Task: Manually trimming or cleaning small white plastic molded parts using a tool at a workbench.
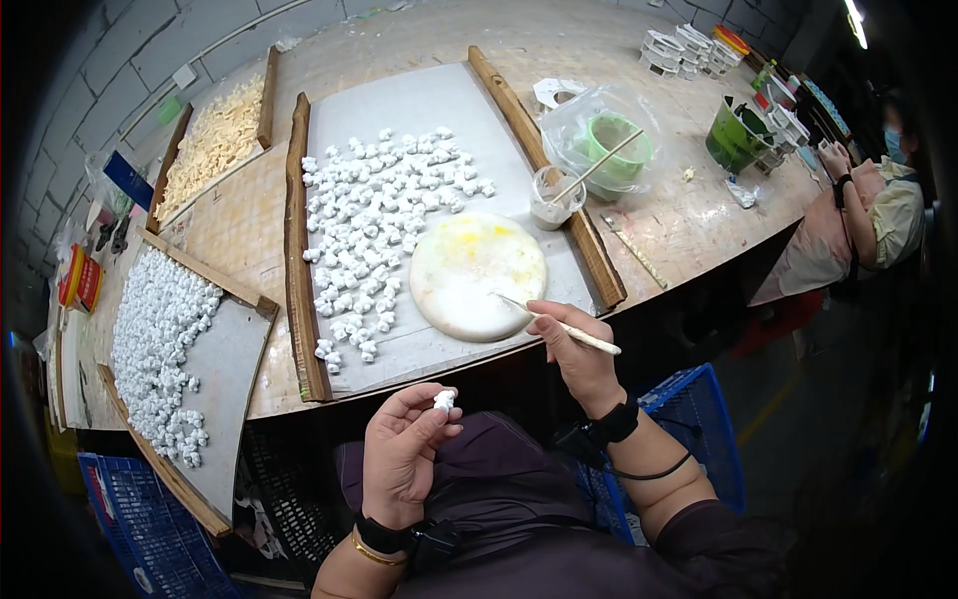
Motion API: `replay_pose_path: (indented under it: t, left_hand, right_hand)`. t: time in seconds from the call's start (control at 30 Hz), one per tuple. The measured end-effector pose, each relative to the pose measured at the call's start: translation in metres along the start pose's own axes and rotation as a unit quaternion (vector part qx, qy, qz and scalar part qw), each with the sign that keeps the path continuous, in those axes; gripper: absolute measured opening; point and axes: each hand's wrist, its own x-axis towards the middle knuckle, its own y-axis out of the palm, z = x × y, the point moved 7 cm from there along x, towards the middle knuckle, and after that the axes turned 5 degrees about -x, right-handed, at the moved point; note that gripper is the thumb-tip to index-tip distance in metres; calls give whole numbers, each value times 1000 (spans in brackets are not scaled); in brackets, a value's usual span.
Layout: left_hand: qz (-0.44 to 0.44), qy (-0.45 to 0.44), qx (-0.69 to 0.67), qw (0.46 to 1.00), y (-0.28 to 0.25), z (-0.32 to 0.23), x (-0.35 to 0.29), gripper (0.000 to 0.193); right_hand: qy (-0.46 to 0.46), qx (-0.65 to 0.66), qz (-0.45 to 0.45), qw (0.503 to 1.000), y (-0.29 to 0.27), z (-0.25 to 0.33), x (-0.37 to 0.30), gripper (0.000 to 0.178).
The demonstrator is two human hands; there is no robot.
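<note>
Between the thumb and fingers of my left hand (407, 439) is a small white figurine (445, 399), held just off the table's front edge. My right hand (574, 349) grips a thin paintbrush (589, 339) like a pen. The brush tip reaches the round white palette (469, 319), which carries white paint and yellow smears. Left of the palette, many small white figurines (369, 215) lie spread on a grey sheet (399, 95) between wooden strips. A clear cup (549, 212) with a stick in it stands behind the palette on the right.
More white pieces (160, 329) fill a board at the left, with cream pieces (215, 140) behind. A green bowl (639, 165) in plastic, another brush (639, 255) and a green-stained bucket (733, 140) stand right. Blue crates (699, 399) are below. Another person (848, 215) sits at far right.
</note>
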Motion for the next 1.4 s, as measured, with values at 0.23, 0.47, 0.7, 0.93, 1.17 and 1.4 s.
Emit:
replay_pose_path:
  t: [0.23, 0.47, 0.7, 0.93, 1.17, 1.4]
  left_hand:
    - [-9, -2, -2, 1000, -1, 1, 0, 24]
    - [-12, 6, -6, 1000, -3, -3, 2, 22]
    - [13, -2, -33, 999, 0, -3, 5, 21]
    - [12, -7, -47, 999, 1, -3, 1, 20]
    - [8, -3, -54, 999, 1, -3, 1, 20]
    - [3, 8, -40, 999, 1, -4, 2, 20]
  right_hand:
    - [2, -3, 18, 1000, 2, 5, -1, 24]
    - [167, 292, 50, 940, 11, -7, -10, 34]
    - [89, 256, 166, 948, 27, 26, -33, 41]
    - [-45, 125, 231, 964, 34, 54, -39, 32]
    - [-118, 59, 233, 964, 34, 63, -40, 31]
    - [-131, 39, 220, 966, 28, 65, -39, 30]
